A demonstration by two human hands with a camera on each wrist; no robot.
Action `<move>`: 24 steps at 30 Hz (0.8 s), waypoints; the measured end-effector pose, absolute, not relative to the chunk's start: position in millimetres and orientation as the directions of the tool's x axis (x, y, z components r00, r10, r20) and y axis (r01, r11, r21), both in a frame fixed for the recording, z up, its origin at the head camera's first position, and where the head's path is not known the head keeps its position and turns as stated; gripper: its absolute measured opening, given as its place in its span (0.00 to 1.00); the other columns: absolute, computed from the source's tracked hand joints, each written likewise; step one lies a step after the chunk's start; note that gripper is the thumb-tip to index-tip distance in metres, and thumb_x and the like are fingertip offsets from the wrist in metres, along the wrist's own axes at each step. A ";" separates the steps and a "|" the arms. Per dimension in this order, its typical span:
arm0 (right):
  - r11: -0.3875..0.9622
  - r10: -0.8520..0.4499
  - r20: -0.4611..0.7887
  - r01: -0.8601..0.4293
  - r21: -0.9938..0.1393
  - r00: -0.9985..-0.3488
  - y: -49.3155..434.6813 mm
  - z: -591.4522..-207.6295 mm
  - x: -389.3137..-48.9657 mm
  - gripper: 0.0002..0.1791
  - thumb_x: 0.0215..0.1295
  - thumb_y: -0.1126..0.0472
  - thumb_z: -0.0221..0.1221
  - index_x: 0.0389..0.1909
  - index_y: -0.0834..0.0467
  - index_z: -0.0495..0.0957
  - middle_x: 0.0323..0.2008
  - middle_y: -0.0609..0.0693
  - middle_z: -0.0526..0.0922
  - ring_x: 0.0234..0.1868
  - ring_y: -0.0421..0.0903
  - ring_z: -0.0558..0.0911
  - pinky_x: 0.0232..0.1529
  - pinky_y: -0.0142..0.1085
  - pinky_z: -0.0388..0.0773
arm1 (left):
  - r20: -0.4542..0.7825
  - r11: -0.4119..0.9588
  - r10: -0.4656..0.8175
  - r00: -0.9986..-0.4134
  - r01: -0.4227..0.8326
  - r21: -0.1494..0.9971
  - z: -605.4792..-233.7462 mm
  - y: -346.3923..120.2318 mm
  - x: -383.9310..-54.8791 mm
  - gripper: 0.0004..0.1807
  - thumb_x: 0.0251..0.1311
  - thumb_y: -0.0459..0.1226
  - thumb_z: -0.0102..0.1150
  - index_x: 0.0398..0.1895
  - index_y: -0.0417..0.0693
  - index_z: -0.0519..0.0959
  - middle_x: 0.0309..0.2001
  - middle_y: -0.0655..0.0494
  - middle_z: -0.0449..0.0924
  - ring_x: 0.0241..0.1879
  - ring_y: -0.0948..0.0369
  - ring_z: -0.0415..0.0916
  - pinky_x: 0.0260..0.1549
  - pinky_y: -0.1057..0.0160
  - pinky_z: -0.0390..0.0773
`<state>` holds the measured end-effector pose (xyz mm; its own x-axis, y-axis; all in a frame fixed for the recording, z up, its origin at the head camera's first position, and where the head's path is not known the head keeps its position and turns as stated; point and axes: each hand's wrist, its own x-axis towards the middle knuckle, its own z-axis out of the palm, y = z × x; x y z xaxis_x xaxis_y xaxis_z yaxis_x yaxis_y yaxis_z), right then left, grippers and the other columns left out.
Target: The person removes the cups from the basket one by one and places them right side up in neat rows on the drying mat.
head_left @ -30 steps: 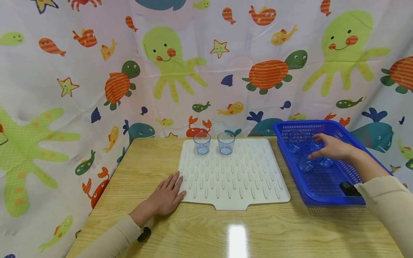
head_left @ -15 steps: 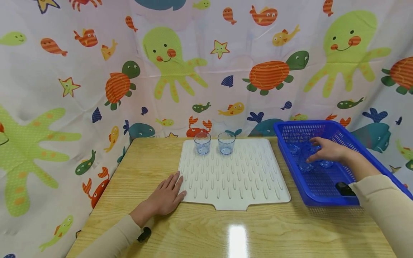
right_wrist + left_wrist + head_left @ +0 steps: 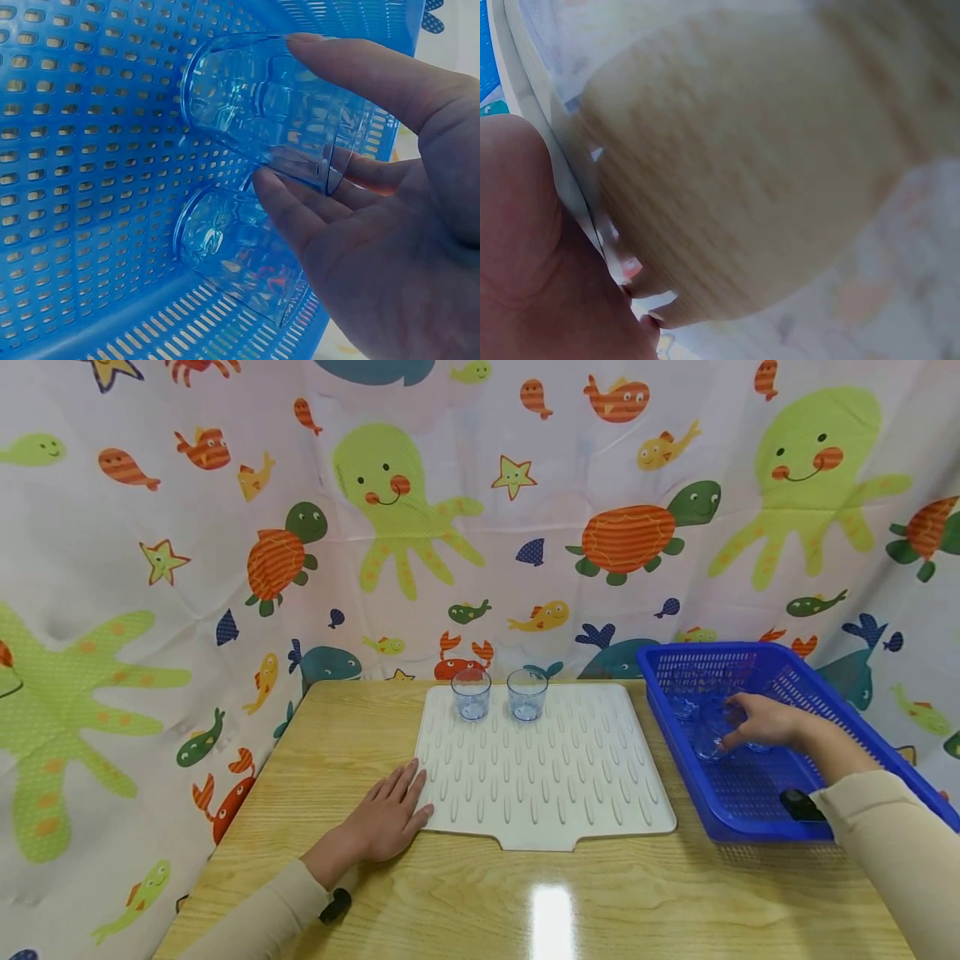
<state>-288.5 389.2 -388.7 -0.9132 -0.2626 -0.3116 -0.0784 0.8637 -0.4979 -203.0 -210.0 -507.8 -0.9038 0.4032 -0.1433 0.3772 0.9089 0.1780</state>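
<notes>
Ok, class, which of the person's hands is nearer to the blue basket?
Right. The right hand is inside the blue basket, around a glass; the left hand rests at the white mat's left edge, across the mat from the basket.

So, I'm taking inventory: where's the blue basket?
In the head view, the blue basket sits right of the white mat, with the right hand inside.

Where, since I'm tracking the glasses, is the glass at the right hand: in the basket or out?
In: the right wrist view shows the glass inside the blue basket, fingers of the right hand around it.
</notes>
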 end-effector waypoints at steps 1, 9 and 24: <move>0.864 -0.264 -0.309 -0.081 -0.498 -0.913 389.2 -389.0 -288.3 0.52 0.60 0.55 0.72 0.68 0.84 0.52 0.62 0.84 0.65 0.62 0.81 0.68 0.56 0.69 0.71 | -0.141 0.909 0.403 -0.904 0.378 0.176 -507.7 -209.8 -202.9 0.40 0.80 0.61 0.27 0.84 0.49 0.43 0.84 0.51 0.33 0.82 0.47 0.36 0.75 0.40 0.47; 0.857 -0.274 -0.261 -0.112 -0.503 -0.926 385.0 -384.6 -284.0 0.54 0.60 0.51 0.73 0.69 0.82 0.54 0.62 0.82 0.68 0.61 0.78 0.71 0.55 0.67 0.74 | -0.134 0.907 0.407 -0.903 0.383 0.173 -505.7 -208.3 -202.7 0.40 0.80 0.61 0.27 0.84 0.49 0.42 0.84 0.51 0.32 0.82 0.47 0.35 0.75 0.40 0.47; 0.814 -0.289 -0.117 -0.180 -0.553 -0.950 372.0 -376.0 -276.3 0.49 0.64 0.44 0.69 0.69 0.74 0.60 0.61 0.76 0.73 0.59 0.73 0.76 0.51 0.64 0.78 | -0.132 0.906 0.410 -0.903 0.386 0.173 -507.0 -209.4 -201.2 0.40 0.80 0.61 0.27 0.84 0.48 0.43 0.84 0.50 0.34 0.82 0.46 0.37 0.75 0.40 0.48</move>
